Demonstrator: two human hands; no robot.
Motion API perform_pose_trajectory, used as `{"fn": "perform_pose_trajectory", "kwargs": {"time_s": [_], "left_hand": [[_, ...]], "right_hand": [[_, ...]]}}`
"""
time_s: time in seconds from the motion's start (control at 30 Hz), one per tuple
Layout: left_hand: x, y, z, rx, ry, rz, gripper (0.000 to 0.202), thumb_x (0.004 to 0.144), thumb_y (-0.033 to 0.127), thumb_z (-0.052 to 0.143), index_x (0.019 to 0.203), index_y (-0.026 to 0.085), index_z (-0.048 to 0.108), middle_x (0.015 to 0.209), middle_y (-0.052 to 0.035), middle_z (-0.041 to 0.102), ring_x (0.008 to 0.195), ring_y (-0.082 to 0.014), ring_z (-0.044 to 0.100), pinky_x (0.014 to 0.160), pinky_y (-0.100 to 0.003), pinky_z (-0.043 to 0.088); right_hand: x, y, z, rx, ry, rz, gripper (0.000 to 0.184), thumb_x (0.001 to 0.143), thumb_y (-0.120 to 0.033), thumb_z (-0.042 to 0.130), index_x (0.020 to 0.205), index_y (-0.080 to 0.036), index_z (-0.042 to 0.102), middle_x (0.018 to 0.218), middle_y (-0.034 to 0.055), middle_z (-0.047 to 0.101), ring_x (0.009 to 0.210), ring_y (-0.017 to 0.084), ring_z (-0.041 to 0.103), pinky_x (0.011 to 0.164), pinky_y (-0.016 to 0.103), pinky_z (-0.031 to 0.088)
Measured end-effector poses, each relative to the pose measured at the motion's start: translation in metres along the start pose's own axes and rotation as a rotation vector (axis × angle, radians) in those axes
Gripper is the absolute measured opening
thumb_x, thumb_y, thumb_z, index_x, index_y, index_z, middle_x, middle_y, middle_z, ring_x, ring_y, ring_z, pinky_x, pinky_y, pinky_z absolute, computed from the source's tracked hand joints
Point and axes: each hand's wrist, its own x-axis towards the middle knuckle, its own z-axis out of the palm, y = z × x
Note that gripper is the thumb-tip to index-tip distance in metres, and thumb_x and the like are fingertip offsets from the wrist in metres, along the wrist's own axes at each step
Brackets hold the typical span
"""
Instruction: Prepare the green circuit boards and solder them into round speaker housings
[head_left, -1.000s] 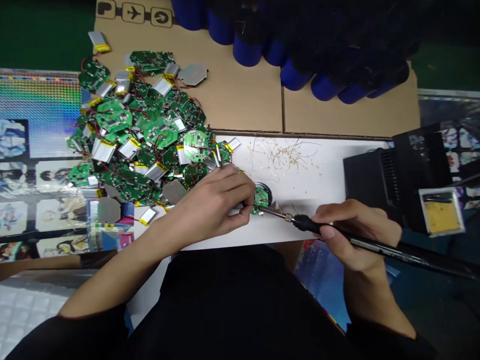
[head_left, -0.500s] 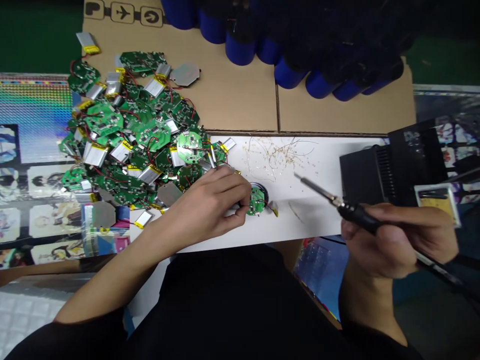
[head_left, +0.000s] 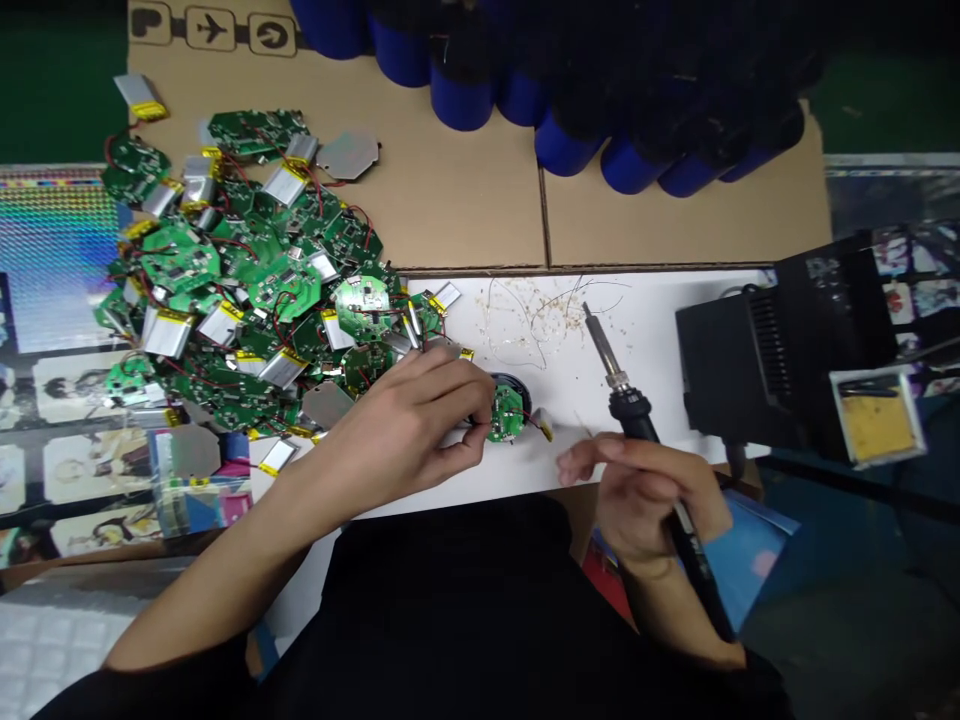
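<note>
My left hand (head_left: 409,420) rests on the white work surface (head_left: 660,330), fingers pinched on a small round green circuit board (head_left: 505,412) with red wires and a yellow-taped battery tab. My right hand (head_left: 646,492) is closed around the black handle of a soldering iron (head_left: 637,415). Its metal tip points up and away, clear of the board, toward scattered solder scraps (head_left: 540,310).
A large pile of green circuit boards with silver batteries (head_left: 240,270) lies to the left on cardboard (head_left: 465,200). Blue cylinders (head_left: 570,140) stand at the back. A black soldering station (head_left: 780,350) with a yellow sponge (head_left: 874,415) sits at right.
The soldering iron left the board, swung out to the right, then came back nearer with its tip pointing up. My left hand kept its hold on the small board.
</note>
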Motion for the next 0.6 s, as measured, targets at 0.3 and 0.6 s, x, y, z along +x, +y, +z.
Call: {"fn": "perform_pose_trajectory", "kwargs": {"time_s": [0.3, 0.6], "left_hand": [[-0.001, -0.001, 0.000, -0.010, -0.011, -0.004, 0.006, 0.099, 0.015, 0.061, 0.096, 0.018, 0.064, 0.105, -0.0075, 0.072, 0.097, -0.0217, 0.063, 0.094, -0.039, 0.050], [-0.005, -0.003, 0.002, 0.010, 0.043, 0.015, 0.004, 0.100, 0.019, 0.063, 0.101, 0.020, 0.067, 0.107, -0.0062, 0.075, 0.098, -0.0221, 0.063, 0.092, -0.038, 0.049]], "right_hand": [[0.005, 0.013, 0.017, -0.123, -0.108, -0.108, 0.043, 0.087, -0.009, 0.076, 0.122, -0.028, 0.063, 0.117, 0.0068, 0.079, 0.104, 0.028, 0.079, 0.089, 0.051, 0.068], [0.002, 0.009, 0.022, -0.098, -0.138, -0.139, 0.052, 0.083, -0.004, 0.075, 0.126, -0.029, 0.061, 0.112, 0.0068, 0.076, 0.101, 0.028, 0.075, 0.089, 0.053, 0.064]]}}
